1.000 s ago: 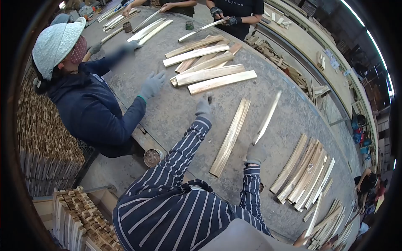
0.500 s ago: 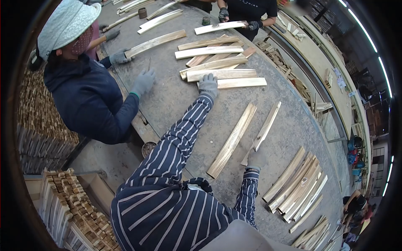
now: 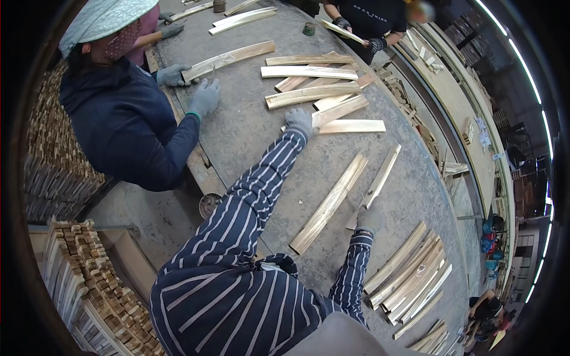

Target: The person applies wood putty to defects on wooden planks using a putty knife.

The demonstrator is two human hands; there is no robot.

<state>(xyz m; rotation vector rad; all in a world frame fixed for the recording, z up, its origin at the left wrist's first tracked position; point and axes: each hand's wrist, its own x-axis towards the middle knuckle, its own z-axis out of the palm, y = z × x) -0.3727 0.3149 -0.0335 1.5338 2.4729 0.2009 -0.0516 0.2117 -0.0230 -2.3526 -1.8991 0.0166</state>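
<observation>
My left hand (image 3: 299, 120), in a grey glove, grips the near end of a wooden slat (image 3: 341, 111) beside a loose pile of slats (image 3: 312, 93). Another slat (image 3: 350, 126) lies just beneath it. My right hand (image 3: 369, 219), also gloved, is closed on something flat and pale, perhaps a blade, which is too unclear to name. A narrow slat (image 3: 383, 175) extends beyond that hand, and a wider slat (image 3: 330, 203) lies to its left on the grey table (image 3: 279, 196).
At the left a co-worker's gloved hands (image 3: 205, 98) are at a curved slat (image 3: 230, 59). Across the table another person holds a slat (image 3: 343, 32). A row of slats (image 3: 409, 270) lies at the lower right. Stacked wood (image 3: 104, 285) stands at the lower left.
The slat at my left hand has turned, its far end swinging away from me. The person across has tilted their slat. The co-worker's hand has moved to the curved slat.
</observation>
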